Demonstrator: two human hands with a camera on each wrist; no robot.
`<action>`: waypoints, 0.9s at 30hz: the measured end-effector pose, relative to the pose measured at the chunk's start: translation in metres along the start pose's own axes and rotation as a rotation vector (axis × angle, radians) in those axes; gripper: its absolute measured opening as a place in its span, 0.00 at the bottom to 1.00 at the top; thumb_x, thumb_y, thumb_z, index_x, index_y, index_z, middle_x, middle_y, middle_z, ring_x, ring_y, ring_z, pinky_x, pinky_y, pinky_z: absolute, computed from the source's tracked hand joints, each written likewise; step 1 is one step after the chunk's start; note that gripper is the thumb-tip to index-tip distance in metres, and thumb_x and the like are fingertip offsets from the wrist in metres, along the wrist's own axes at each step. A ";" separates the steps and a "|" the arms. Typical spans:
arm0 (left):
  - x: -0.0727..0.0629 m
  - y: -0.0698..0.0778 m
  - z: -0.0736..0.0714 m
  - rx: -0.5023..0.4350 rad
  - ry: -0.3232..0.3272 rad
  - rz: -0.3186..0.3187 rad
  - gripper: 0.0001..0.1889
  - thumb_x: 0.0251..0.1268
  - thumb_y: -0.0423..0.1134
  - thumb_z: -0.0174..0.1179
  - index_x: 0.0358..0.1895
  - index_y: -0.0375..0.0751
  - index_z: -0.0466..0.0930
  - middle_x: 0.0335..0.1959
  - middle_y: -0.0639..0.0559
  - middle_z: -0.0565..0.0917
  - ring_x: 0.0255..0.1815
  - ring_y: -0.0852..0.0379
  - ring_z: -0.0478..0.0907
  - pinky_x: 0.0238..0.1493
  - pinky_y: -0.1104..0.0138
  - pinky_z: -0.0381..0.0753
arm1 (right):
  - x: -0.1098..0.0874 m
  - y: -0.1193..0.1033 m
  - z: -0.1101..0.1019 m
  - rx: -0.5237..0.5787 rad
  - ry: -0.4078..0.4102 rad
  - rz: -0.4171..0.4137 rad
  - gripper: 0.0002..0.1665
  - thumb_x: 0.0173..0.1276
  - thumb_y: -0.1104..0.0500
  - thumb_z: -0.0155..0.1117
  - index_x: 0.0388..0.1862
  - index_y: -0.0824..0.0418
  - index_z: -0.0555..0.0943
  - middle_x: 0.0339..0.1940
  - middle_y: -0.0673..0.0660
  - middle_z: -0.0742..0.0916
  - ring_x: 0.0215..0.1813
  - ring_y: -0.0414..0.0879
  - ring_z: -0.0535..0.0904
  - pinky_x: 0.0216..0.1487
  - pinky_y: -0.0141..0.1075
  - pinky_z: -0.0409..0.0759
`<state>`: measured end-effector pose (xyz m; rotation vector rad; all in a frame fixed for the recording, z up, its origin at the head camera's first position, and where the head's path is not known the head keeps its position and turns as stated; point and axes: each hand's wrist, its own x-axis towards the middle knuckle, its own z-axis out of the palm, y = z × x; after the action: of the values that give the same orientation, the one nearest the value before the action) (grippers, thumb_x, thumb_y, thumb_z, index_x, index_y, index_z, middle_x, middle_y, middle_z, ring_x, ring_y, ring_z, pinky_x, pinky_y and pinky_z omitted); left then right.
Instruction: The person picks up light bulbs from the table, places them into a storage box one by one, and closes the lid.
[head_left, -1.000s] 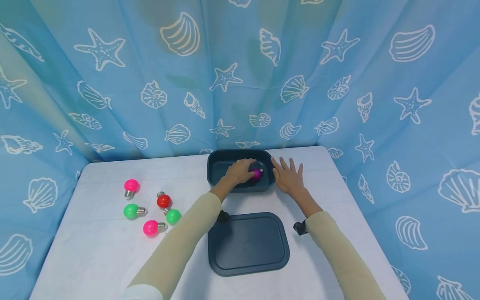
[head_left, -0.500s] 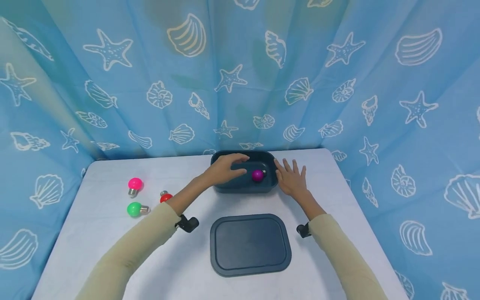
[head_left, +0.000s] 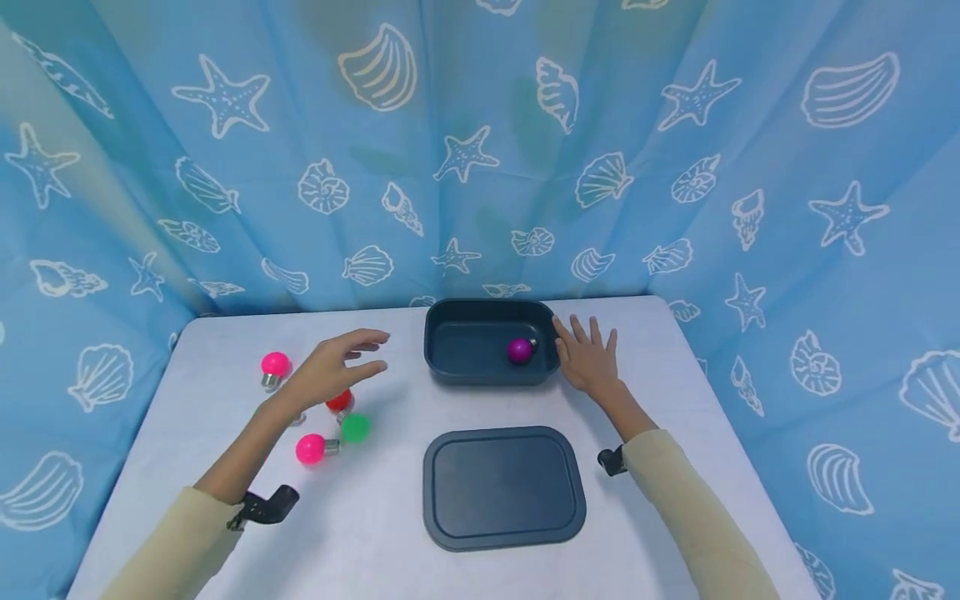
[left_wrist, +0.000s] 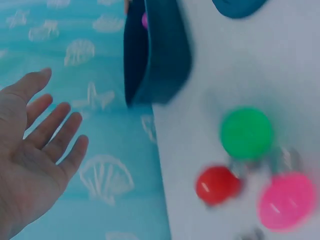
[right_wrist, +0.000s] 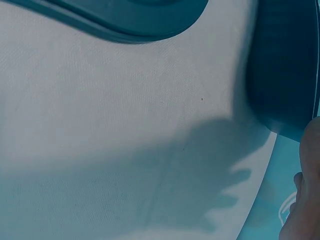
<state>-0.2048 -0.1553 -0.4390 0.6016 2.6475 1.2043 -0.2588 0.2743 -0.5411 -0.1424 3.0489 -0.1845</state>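
My left hand (head_left: 330, 371) is above the table, holding nothing, fingers extended and thumb apart. Near and below it lie a red light bulb (head_left: 339, 400), a green bulb (head_left: 356, 427) and a pink bulb (head_left: 310, 449). A second pink bulb (head_left: 275, 364) sits behind the forearm, and another green bulb is mostly hidden by it. With fingers spread, my right hand (head_left: 588, 358) touches the right side of a dark blue box (head_left: 487, 377). Inside the box, toward its right, rests a purple bulb (head_left: 519, 350). In the left wrist view the bulbs are blurred.
A dark blue lid (head_left: 504, 487) lies flat on the white table (head_left: 390, 533) in front of the box. Behind the table hangs a blue curtain (head_left: 420, 225) with white shell and starfish prints.
My left hand has let go of the purple bulb, leaving it in the box, and has moved left out over the loose bulbs. The right hand stays at the box's side.
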 end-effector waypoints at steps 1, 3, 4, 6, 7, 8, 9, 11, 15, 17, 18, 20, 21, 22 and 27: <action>-0.007 -0.007 -0.003 -0.005 0.006 -0.023 0.29 0.66 0.40 0.67 0.68 0.38 0.72 0.65 0.40 0.76 0.64 0.39 0.74 0.58 0.46 0.77 | 0.001 0.001 0.000 -0.012 0.004 0.001 0.33 0.83 0.45 0.30 0.83 0.49 0.51 0.81 0.63 0.56 0.79 0.67 0.40 0.72 0.68 0.33; -0.022 -0.019 -0.007 -0.014 0.018 -0.055 0.29 0.66 0.40 0.67 0.68 0.37 0.71 0.64 0.38 0.76 0.64 0.37 0.74 0.56 0.46 0.79 | 0.001 0.001 -0.001 -0.024 0.014 -0.001 0.33 0.83 0.45 0.30 0.83 0.50 0.51 0.81 0.63 0.56 0.79 0.67 0.41 0.72 0.68 0.34; -0.030 -0.026 -0.008 -0.015 0.025 -0.062 0.29 0.65 0.40 0.67 0.68 0.37 0.72 0.63 0.38 0.77 0.63 0.36 0.74 0.55 0.46 0.79 | 0.001 0.002 -0.001 -0.024 0.013 -0.002 0.33 0.83 0.45 0.30 0.83 0.50 0.51 0.81 0.63 0.56 0.79 0.67 0.41 0.72 0.68 0.33; -0.044 -0.038 -0.008 -0.018 0.040 -0.064 0.29 0.64 0.38 0.68 0.67 0.34 0.72 0.61 0.36 0.78 0.61 0.34 0.75 0.54 0.45 0.80 | 0.001 0.002 -0.003 -0.019 0.013 -0.002 0.33 0.83 0.46 0.31 0.83 0.50 0.51 0.81 0.63 0.56 0.80 0.67 0.40 0.72 0.68 0.32; -0.051 -0.044 -0.007 -0.019 0.043 -0.070 0.29 0.64 0.37 0.68 0.66 0.33 0.72 0.61 0.35 0.78 0.61 0.34 0.75 0.54 0.44 0.79 | 0.001 0.002 -0.002 -0.017 0.013 -0.002 0.33 0.83 0.46 0.31 0.83 0.50 0.51 0.81 0.63 0.56 0.80 0.67 0.40 0.72 0.67 0.32; -0.058 -0.049 -0.006 -0.016 0.045 -0.091 0.29 0.64 0.37 0.68 0.66 0.32 0.72 0.61 0.34 0.77 0.61 0.33 0.74 0.55 0.44 0.79 | 0.001 0.002 -0.002 -0.015 0.011 -0.002 0.33 0.83 0.46 0.32 0.83 0.50 0.51 0.81 0.63 0.56 0.80 0.67 0.39 0.72 0.67 0.31; -0.065 -0.054 -0.005 -0.013 0.045 -0.119 0.29 0.64 0.38 0.68 0.66 0.32 0.72 0.61 0.33 0.77 0.61 0.32 0.74 0.54 0.44 0.79 | 0.001 0.002 -0.002 -0.013 0.003 0.000 0.33 0.83 0.46 0.31 0.83 0.50 0.51 0.81 0.63 0.55 0.80 0.67 0.38 0.72 0.67 0.30; -0.078 -0.064 -0.001 -0.011 0.039 -0.184 0.30 0.64 0.40 0.68 0.67 0.32 0.71 0.62 0.32 0.75 0.62 0.31 0.72 0.54 0.44 0.80 | 0.001 0.001 -0.001 -0.014 -0.003 0.006 0.33 0.83 0.45 0.31 0.83 0.50 0.50 0.81 0.63 0.54 0.80 0.66 0.36 0.72 0.67 0.29; -0.099 -0.079 0.005 -0.002 0.025 -0.276 0.32 0.64 0.45 0.68 0.67 0.34 0.71 0.63 0.32 0.74 0.63 0.31 0.71 0.54 0.45 0.80 | 0.001 0.000 0.000 -0.014 -0.011 0.014 0.33 0.83 0.45 0.32 0.83 0.49 0.49 0.81 0.62 0.53 0.80 0.65 0.35 0.72 0.66 0.27; -0.105 -0.085 0.007 -0.007 0.022 -0.288 0.32 0.64 0.46 0.69 0.67 0.33 0.72 0.63 0.33 0.74 0.63 0.31 0.71 0.55 0.44 0.79 | 0.001 -0.001 0.000 -0.011 -0.007 0.014 0.33 0.83 0.45 0.32 0.83 0.49 0.49 0.81 0.63 0.54 0.80 0.66 0.35 0.71 0.66 0.26; -0.108 -0.088 0.008 -0.013 0.016 -0.298 0.32 0.63 0.46 0.69 0.67 0.33 0.72 0.63 0.32 0.74 0.63 0.31 0.71 0.55 0.44 0.79 | 0.002 -0.001 -0.001 -0.012 -0.007 0.014 0.33 0.83 0.45 0.32 0.83 0.49 0.49 0.81 0.62 0.54 0.80 0.66 0.35 0.72 0.66 0.26; -0.111 -0.092 0.009 -0.028 0.002 -0.329 0.33 0.63 0.46 0.69 0.67 0.33 0.72 0.64 0.31 0.73 0.64 0.31 0.70 0.55 0.45 0.79 | 0.002 -0.001 -0.002 -0.015 0.000 0.010 0.33 0.83 0.46 0.32 0.83 0.50 0.50 0.81 0.63 0.54 0.80 0.66 0.36 0.72 0.67 0.28; -0.112 -0.094 0.009 -0.036 -0.006 -0.349 0.33 0.62 0.46 0.69 0.67 0.33 0.72 0.65 0.31 0.72 0.64 0.30 0.70 0.55 0.45 0.79 | 0.002 -0.001 -0.002 -0.018 -0.002 0.010 0.33 0.83 0.45 0.32 0.83 0.49 0.50 0.81 0.63 0.54 0.80 0.66 0.36 0.72 0.67 0.30; -0.113 -0.096 0.010 -0.046 -0.012 -0.366 0.33 0.62 0.46 0.70 0.67 0.33 0.72 0.66 0.31 0.71 0.65 0.30 0.69 0.55 0.45 0.79 | 0.002 -0.001 -0.002 -0.018 -0.004 0.011 0.33 0.83 0.45 0.31 0.83 0.49 0.50 0.81 0.63 0.54 0.80 0.66 0.36 0.72 0.67 0.30; -0.117 -0.102 0.016 -0.076 -0.024 -0.396 0.34 0.62 0.45 0.70 0.67 0.33 0.72 0.67 0.29 0.69 0.65 0.30 0.70 0.54 0.48 0.80 | 0.001 -0.002 -0.002 -0.034 -0.012 0.016 0.33 0.83 0.45 0.30 0.83 0.49 0.50 0.81 0.62 0.54 0.80 0.66 0.37 0.72 0.67 0.33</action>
<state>-0.1240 -0.2550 -0.5277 0.0689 2.5226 1.1576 -0.2599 0.2723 -0.5393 -0.1214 3.0416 -0.1304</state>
